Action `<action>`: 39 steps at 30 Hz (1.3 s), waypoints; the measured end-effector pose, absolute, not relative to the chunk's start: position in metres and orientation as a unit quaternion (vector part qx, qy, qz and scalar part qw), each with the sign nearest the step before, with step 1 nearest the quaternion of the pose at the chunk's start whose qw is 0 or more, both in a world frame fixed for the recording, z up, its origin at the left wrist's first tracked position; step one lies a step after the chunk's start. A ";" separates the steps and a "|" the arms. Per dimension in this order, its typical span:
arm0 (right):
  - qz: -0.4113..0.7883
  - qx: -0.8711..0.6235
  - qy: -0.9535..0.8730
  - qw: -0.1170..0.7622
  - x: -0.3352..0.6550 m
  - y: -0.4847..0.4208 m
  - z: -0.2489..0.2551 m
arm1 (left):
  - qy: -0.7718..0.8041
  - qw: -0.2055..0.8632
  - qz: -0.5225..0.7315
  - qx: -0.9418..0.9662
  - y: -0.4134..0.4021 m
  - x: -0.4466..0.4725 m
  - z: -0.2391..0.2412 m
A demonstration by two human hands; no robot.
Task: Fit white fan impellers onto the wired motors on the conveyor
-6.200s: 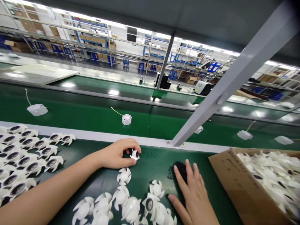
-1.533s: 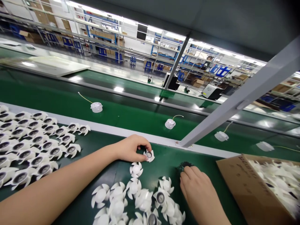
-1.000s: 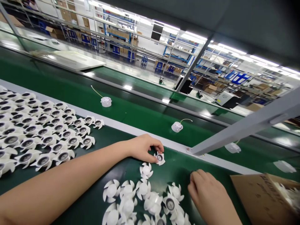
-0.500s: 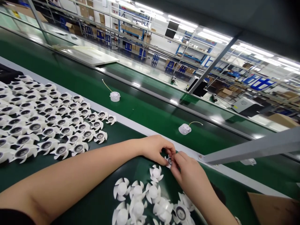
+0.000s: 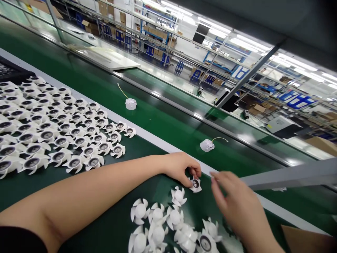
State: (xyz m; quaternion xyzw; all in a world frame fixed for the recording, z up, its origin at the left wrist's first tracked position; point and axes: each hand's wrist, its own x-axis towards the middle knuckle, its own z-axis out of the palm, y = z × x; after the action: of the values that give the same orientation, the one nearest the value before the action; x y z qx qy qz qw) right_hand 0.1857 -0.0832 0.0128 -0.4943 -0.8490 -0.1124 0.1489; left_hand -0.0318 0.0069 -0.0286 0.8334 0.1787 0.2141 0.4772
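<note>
My left hand (image 5: 181, 169) is closed on a small white fan impeller (image 5: 195, 184), gripping it by the blades at its left side with the dark hub facing up. My right hand (image 5: 237, 200) is off to the right of that impeller, apart from it and slightly blurred. Its thumb and forefinger are pinched together; whatever lies between the tips, if anything, is too small to make out. Below both hands lies a loose pile of white impellers (image 5: 158, 233), most with their domed side up. To the left, many impellers (image 5: 61, 141) stand in rows, dark hubs upward.
Beyond the light rail, two white round housings with thin wires, a left one (image 5: 131, 104) and a right one (image 5: 207, 145), sit on the green belt (image 5: 163, 123). A grey post (image 5: 292, 174) slants in at right. A cardboard piece (image 5: 305, 239) lies lower right.
My right hand has come away from the impeller and moved right. The left hand still holds the impeller, whose hub now shows fully. The view has shifted slightly.
</note>
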 end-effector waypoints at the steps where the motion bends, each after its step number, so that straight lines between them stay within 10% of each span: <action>1: -0.090 -0.539 -0.820 0.170 0.192 -0.067 0.013 | 0.181 0.479 0.210 0.833 0.007 -0.032 -0.028; 22: 0.042 -0.500 -0.828 0.250 0.225 0.012 0.002 | 0.243 0.549 0.188 0.777 0.002 -0.032 -0.022; 39: 0.091 -0.432 -0.894 0.075 0.188 -0.087 0.016 | 0.281 0.581 0.139 0.752 0.007 -0.032 -0.013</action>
State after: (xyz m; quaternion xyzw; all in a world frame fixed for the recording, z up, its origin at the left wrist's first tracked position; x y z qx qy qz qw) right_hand 0.1880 -0.0873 0.0157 -0.4321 -0.8941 0.0909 0.0747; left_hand -0.0321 0.0066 -0.0134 0.7517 0.2805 0.1390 0.5805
